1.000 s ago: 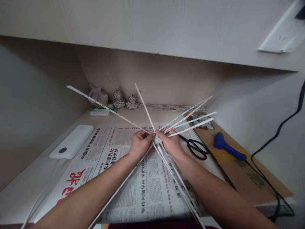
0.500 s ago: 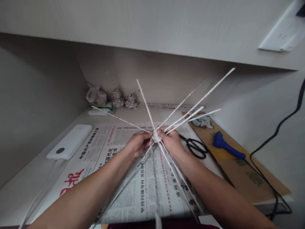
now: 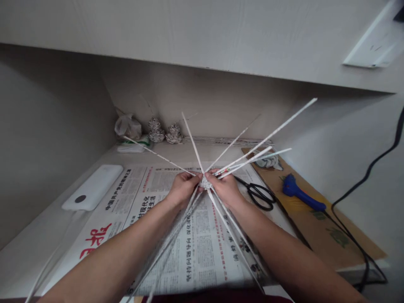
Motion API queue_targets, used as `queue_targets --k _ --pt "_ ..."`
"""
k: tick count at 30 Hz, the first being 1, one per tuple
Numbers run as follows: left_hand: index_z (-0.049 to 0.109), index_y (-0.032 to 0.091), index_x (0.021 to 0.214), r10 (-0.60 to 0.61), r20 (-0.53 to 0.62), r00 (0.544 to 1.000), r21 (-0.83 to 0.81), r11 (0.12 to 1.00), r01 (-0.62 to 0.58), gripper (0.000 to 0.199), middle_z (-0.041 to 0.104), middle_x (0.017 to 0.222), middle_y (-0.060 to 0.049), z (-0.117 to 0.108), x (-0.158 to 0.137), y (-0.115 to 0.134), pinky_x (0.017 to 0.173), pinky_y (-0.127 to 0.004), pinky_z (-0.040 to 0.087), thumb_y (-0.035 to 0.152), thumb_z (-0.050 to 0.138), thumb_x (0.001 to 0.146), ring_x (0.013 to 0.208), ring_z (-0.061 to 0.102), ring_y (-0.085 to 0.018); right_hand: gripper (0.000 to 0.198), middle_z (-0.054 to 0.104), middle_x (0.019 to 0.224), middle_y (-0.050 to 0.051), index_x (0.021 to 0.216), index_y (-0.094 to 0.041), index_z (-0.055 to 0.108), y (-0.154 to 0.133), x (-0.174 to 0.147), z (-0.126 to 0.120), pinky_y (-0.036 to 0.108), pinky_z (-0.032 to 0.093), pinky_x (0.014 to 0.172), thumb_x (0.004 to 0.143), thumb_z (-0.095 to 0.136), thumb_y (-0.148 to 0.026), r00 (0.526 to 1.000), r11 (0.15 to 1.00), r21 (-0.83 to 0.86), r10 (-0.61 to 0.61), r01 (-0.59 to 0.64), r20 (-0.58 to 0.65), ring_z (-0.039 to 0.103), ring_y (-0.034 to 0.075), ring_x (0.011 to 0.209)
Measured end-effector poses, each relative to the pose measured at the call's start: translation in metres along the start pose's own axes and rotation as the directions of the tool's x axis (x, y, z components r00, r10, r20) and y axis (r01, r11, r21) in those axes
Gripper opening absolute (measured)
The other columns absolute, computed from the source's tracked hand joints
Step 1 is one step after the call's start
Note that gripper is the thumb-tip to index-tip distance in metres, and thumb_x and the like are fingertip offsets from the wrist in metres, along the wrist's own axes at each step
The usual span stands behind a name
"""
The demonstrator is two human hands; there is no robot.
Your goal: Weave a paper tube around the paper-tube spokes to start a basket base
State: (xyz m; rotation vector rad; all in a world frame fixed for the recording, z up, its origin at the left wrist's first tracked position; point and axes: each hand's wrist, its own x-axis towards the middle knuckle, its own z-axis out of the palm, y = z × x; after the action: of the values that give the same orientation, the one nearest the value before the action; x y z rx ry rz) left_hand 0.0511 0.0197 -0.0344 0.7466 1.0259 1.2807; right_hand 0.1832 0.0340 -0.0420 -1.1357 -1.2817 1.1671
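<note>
A small woven paper piece [image 3: 206, 182] with long rolled-paper sticks fanning out from it is held above the newspaper [image 3: 202, 252]. My left hand [image 3: 185, 187] pinches its left edge between thumb and fingers. On the opposite edge, my right hand [image 3: 224, 185] grips the weave, thumb on top. Several white paper sticks [image 3: 284, 122] spread away to the upper right, and others run down toward my body between my forearms. Just right of my right hand lie black-handled scissors [image 3: 260, 195], their blades partly hidden by the hand.
A blue glue gun [image 3: 301, 193] with a black cord rests on cardboard [image 3: 334, 235] at right. A white power bank [image 3: 93, 187] lies at left. Behind stand two woven gourd shapes [image 3: 155, 129], a plastic bag [image 3: 128, 126] and a bundle of paper sticks [image 3: 227, 141]. A shelf overhangs.
One stick that hung straight down toward me now slants to the lower left beside another. The woven piece has turned and tilted slightly, with the upper stick tips shifted. Both hands keep their hold.
</note>
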Motion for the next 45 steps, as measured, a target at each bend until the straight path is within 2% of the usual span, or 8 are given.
queue_targets --k 15,19,23,25,28,30,37,45 --pt "0.072 0.012 0.085 -0.127 0.091 0.988 -0.058 0.989 0.133 0.023 0.069 0.073 -0.005 -0.010 0.008 0.009 0.047 -0.017 0.048 0.022 0.078 0.066 0.057 0.061 -0.011 0.025 0.061 0.056 -0.002 0.072 -0.018 0.061 -0.002 0.004 -0.003 0.025 0.043 0.047 0.070 0.071 -0.041 1.000 0.999 0.037 0.012 -0.011 -0.022 0.052 0.012 0.046" --pt "0.066 0.013 0.063 -0.077 -0.121 0.990 0.158 0.983 0.095 0.037 0.060 0.051 -0.003 -0.021 0.014 0.019 0.033 -0.020 0.025 0.047 0.066 0.077 0.040 0.051 -0.010 0.024 0.058 0.053 -0.003 0.071 -0.018 0.062 0.006 0.010 -0.008 0.025 0.042 0.049 0.072 0.068 -0.041 1.000 0.998 -0.065 -0.021 0.019 -0.022 0.051 0.012 0.046" --pt "0.057 0.014 0.046 -0.202 0.056 0.978 0.437 0.886 0.158 0.069 0.043 0.033 -0.003 -0.027 0.012 0.032 0.034 -0.024 0.022 0.072 0.040 0.080 0.028 0.037 -0.010 0.023 0.060 0.057 -0.001 0.071 -0.018 0.064 0.007 0.012 -0.012 0.025 0.043 0.053 0.074 0.066 -0.041 0.998 0.980 -0.192 -0.065 0.060 -0.020 0.055 0.014 0.052" --pt "0.061 0.014 0.052 -0.189 0.107 0.976 0.426 0.896 0.127 0.063 0.048 0.038 -0.002 -0.026 0.010 0.035 0.034 -0.023 0.020 0.071 0.048 0.077 0.030 0.039 -0.009 0.022 0.062 0.060 0.000 0.072 -0.018 0.065 0.004 0.011 -0.014 0.025 0.044 0.055 0.074 0.064 -0.039 0.998 0.966 -0.254 -0.060 0.058 -0.001 0.056 0.015 0.055" --pt "0.067 0.014 0.079 0.082 0.080 0.993 0.233 0.967 -0.099 0.038 0.063 0.062 -0.002 -0.023 0.009 0.035 0.043 -0.019 0.037 0.047 0.076 0.064 0.051 0.056 -0.011 0.020 0.065 0.063 0.001 0.075 -0.018 0.066 -0.001 0.009 -0.014 0.026 0.045 0.058 0.073 0.064 -0.037 0.999 0.938 -0.344 -0.035 0.040 0.021 0.059 0.016 0.058" --pt "0.065 0.014 0.091 0.214 0.054 0.975 0.165 0.962 -0.220 0.042 0.066 0.079 -0.003 -0.021 0.010 0.032 0.058 -0.022 0.049 0.031 0.083 0.056 0.069 0.062 -0.012 0.019 0.066 0.065 0.001 0.076 -0.018 0.066 -0.003 0.007 -0.013 0.026 0.045 0.061 0.073 0.065 -0.037 0.999 0.917 -0.396 -0.048 0.053 0.024 0.060 0.016 0.061" --pt "0.063 0.012 0.077 0.080 0.185 0.979 0.330 0.934 -0.139 0.034 0.062 0.072 -0.003 -0.019 0.009 0.020 0.047 -0.024 0.051 0.031 0.083 0.056 0.060 0.059 -0.013 0.015 0.067 0.068 0.001 0.077 -0.019 0.067 -0.002 0.002 -0.009 0.025 0.045 0.061 0.075 0.062 -0.032 0.987 0.857 -0.495 -0.094 0.146 0.128 0.060 0.016 0.063" --pt "0.057 0.014 0.068 0.099 0.157 0.983 0.212 0.968 -0.132 0.039 0.057 0.060 0.003 -0.017 0.009 0.015 0.052 -0.022 0.053 0.037 0.084 0.053 0.054 0.057 -0.010 0.019 0.065 0.068 0.000 0.080 -0.019 0.065 0.004 0.005 -0.010 0.027 0.047 0.063 0.075 0.065 -0.038 0.988 0.979 -0.196 -0.033 0.062 0.150 0.060 0.015 0.062"
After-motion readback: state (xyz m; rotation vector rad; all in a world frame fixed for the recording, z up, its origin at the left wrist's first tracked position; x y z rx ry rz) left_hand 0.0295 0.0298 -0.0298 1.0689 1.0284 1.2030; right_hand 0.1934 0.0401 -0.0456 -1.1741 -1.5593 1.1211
